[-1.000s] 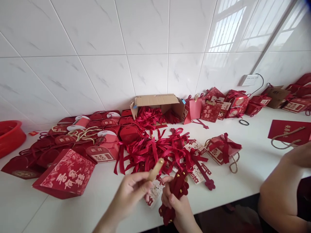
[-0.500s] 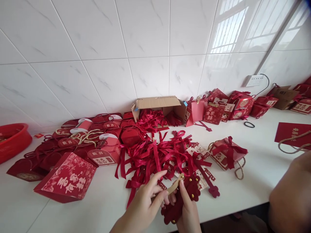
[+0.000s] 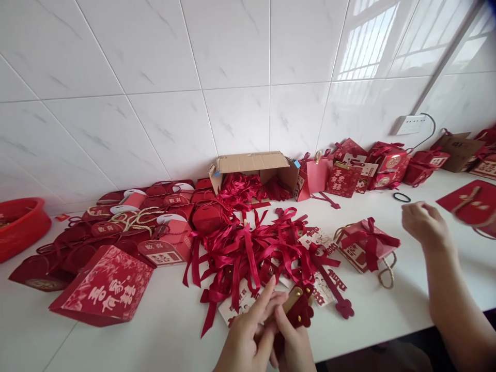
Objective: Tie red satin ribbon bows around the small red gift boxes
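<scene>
At the bottom centre, my left hand [image 3: 250, 333] and my right hand [image 3: 294, 341] meet around a dark red scalloped felt piece [image 3: 300, 310] with gold studs. A gold strip [image 3: 293, 299] lies against the felt, its lower end hidden by my fingers. My right hand grips the felt from below. My left hand's index finger points up while its other fingers are bent at the strip; what they pinch is hidden. Just beyond my hands is a pile of red ribbons [image 3: 248, 243], with printed cards [image 3: 322, 289] partly under it.
Red boxes [image 3: 112, 289] and rope handles crowd the left, beside a red basin [image 3: 23, 227]. An open cardboard box [image 3: 251, 164] stands by the wall. To the right are a bow-tied box [image 3: 366, 245], a black ring [image 3: 402, 197], a red bag [image 3: 470, 204] and another person's hand [image 3: 426, 225].
My hands have drawn closer together, and the gold strip now lies down on the felt. The other person's hand has reached forward over the table, and the red bag at right has shifted and tilted.
</scene>
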Motion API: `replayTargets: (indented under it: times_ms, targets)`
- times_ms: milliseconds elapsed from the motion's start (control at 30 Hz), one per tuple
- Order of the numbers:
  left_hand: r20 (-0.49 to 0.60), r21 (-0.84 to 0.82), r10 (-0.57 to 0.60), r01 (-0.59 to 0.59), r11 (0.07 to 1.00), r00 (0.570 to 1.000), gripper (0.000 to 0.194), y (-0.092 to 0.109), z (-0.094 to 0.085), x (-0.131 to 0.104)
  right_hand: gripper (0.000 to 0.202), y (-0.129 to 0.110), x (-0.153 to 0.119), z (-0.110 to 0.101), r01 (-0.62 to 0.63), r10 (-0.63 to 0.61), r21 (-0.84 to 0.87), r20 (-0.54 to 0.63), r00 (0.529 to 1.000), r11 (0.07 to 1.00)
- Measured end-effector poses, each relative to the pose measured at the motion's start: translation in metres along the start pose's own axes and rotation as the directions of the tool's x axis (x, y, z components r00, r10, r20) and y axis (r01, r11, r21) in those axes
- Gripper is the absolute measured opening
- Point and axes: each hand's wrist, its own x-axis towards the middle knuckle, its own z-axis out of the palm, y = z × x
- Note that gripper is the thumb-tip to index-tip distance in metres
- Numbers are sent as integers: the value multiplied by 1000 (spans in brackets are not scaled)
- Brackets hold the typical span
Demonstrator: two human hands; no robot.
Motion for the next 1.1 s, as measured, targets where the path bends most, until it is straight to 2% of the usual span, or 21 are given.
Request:
replayTargets:
  times_ms: [100,167,233,300,367,400,467,533,600,667,733,833,900,967,1033,1100]
  targets:
    - [-26,310,206,-188,932,978,48,0,-6,1,11,-16,6,-3,-14,14,-15,-9,1000,1000]
    - [-115,453,319,-236,859,941,37,4,-17,5,12,-30,12,-8,-20,20,-24,-13,1000,1000]
    - [-236,550,386,-205,810,892,25,8,-36,14,14,-48,18,-17,-31,30,-37,-26,999,999]
    - [-341,644,403,-102,759,849,23,10,-63,31,14,-64,22,-26,-38,36,-49,-43,998,998]
    - [-377,754,350,65,653,857,25,7,-92,53,10,-72,23,-32,-38,35,-52,-56,998,998]
    - [-388,795,274,170,582,880,26,3,-105,65,7,-70,22,-33,-32,29,-45,-59,998,998]
    - [-417,799,199,254,545,887,27,-7,-126,84,13,-55,16,-30,-16,16,-15,-60,998,1000]
    - [-428,791,150,290,539,891,27,-18,-139,96,20,-29,8,-23,4,-1,40,-58,998,999]
    - [-429,782,128,297,547,894,24,-26,-144,102,16,-3,1,-16,23,-18,97,-56,998,995]
    - [-441,770,137,295,565,887,18,-28,-145,103,24,16,-3,-13,35,-28,126,-57,998,991]
    - [-474,755,184,290,588,861,12,-23,-144,100,26,25,-4,-12,45,-37,137,-61,997,990]
    - [-521,731,296,240,639,800,13,-6,-134,90,28,26,-2,-9,48,-37,181,-66,997,982]
    - [-506,713,345,158,683,790,16,9,-121,78,29,25,-1,-5,30,-19,202,-60,998,979]
    - [-453,683,350,67,727,820,18,22,-101,60,32,25,0,1,12,-6,198,-31,1000,980]
    - [-373,614,294,-4,789,880,16,31,-77,40,40,27,0,6,1,-7,197,30,1000,980]
    - [-249,411,138,-25,911,959,14,34,-55,19,48,31,-1,9,-25,5,233,89,996,972]
